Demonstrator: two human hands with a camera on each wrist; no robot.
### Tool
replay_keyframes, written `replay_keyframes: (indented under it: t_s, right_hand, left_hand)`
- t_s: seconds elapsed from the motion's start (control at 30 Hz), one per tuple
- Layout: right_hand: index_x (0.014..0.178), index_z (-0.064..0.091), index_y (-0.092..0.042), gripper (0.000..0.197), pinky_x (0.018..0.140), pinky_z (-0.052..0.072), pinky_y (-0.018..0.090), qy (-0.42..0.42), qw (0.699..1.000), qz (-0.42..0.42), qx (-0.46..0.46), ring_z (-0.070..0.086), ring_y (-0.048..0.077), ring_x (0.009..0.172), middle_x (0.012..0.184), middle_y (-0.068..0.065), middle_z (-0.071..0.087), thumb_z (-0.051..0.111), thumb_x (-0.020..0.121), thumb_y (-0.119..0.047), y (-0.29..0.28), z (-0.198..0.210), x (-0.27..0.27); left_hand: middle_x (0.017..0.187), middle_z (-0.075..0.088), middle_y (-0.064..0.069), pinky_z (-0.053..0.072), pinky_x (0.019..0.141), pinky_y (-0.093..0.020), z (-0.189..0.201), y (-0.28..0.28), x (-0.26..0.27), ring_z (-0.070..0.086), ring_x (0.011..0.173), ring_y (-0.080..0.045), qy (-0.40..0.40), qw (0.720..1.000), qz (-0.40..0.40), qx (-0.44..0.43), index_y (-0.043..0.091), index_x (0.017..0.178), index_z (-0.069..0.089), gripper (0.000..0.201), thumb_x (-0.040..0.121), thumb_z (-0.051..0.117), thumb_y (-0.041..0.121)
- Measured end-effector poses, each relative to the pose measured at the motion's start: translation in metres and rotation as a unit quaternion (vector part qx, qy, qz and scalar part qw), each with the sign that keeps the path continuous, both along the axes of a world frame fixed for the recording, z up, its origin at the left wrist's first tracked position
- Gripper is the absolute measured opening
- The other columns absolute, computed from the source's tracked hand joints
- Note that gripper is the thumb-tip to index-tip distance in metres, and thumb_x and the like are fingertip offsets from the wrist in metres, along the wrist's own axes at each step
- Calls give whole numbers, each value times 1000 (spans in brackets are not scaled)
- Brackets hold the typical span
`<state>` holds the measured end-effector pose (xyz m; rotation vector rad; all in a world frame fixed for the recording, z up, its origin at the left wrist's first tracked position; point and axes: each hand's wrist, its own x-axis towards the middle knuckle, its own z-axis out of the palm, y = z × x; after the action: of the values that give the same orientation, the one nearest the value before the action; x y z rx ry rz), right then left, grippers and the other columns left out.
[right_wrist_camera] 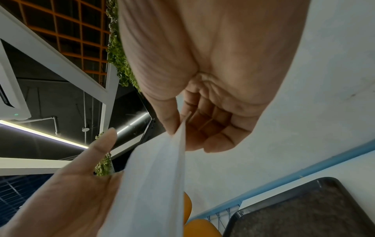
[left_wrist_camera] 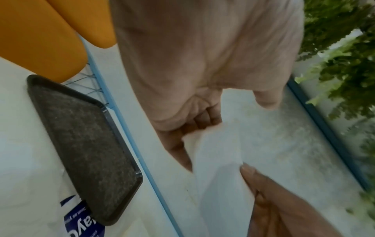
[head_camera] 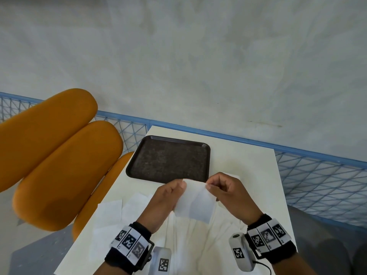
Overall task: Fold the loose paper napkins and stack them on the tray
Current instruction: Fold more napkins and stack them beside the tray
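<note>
Both forearms are extended forward and held above the table, each wrist wrapped in a dark band with black-and-white markers. The left hand (head_camera: 166, 195) is curled, thumb upward, and the napkin (head_camera: 195, 201) is pinched at its left edge. The right hand (head_camera: 228, 192) is curled likewise, its thumb and forefinger closed on the upper right corner.

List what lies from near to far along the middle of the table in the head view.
Loose napkins → held napkin, pinched by left hand and right hand → tray → blue mesh railing → grey floor.
</note>
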<state>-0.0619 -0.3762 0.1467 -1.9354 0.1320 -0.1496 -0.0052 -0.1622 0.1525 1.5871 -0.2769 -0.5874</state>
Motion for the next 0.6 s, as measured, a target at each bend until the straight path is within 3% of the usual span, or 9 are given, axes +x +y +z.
replay_keyframes:
  t_s: [0.03, 0.1, 0.23, 0.3, 0.47, 0.53, 0.6]
  right_hand:
    - [87, 70, -24, 7, 70, 55, 37, 1, 1000, 1, 2, 65, 24, 79, 82, -1, 70, 69, 93, -20, -1, -2, 1]
    - [88, 69, -23, 5, 72, 54, 35, 2, 1000, 12, 8, 65, 21, 79, 83, -2, 70, 69, 92, -22, -2, -5, 3]
    - [93, 71, -24, 12, 77, 54, 35, 9, 999, 47, 7, 67, 14, 85, 90, -4, 72, 68, 92, -36, 1, -7, 8]
    - [90, 70, -24, 11, 75, 54, 34, 8, 999, 46, -14, 66, 12, 82, 87, -5, 71, 68, 93, -34, 2, -10, 13]
    - [83, 65, -17, 14, 68, 48, 20, 31, 999, 39, -17, 63, 10, 72, 76, -2, 69, 67, 95, -25, -17, -19, 13]
    - [85, 66, -18, 10, 70, 48, 21, 45, 998, 4, 35, 67, 12, 76, 80, -2, 71, 66, 94, -18, -28, -28, 8]
    - [95, 68, -23, 2, 77, 52, 25, 59, 996, -15, 69, 69, 12, 88, 93, -6, 73, 67, 94, -21, -34, -39, 3]
  left_hand:
    - [84, 69, 25, 53, 69, -9, 1, -4, 1, 65, 84, 7, -40, 999, 1, 22, 35, 95, 63, 12, 101, 53, 34]
    - [82, 65, 35, 50, 62, -5, 0, -14, 3, 61, 81, 13, -119, 991, 4, 69, 39, 90, 64, 9, 98, 61, 34]
    - [89, 63, 37, 49, 65, -4, -11, -24, 9, 60, 86, 12, -182, 977, 7, 107, 43, 88, 64, 13, 97, 64, 34]
    - [88, 64, 36, 48, 66, -4, -13, -28, 11, 60, 87, 12, -190, 976, 9, 106, 42, 88, 65, 13, 97, 64, 32]
    - [87, 68, 25, 53, 63, -12, -20, -27, 21, 62, 81, 7, -143, 979, 93, 110, 36, 87, 68, 11, 97, 64, 33]
    - [86, 71, 15, 56, 64, -17, -20, -28, 26, 67, 79, 0, -88, 986, 121, 77, 31, 89, 71, 10, 97, 64, 31]
    - [88, 75, 4, 59, 69, -26, -21, -36, 28, 71, 81, -12, -30, 990, 128, 47, 25, 94, 73, 11, 97, 64, 30]
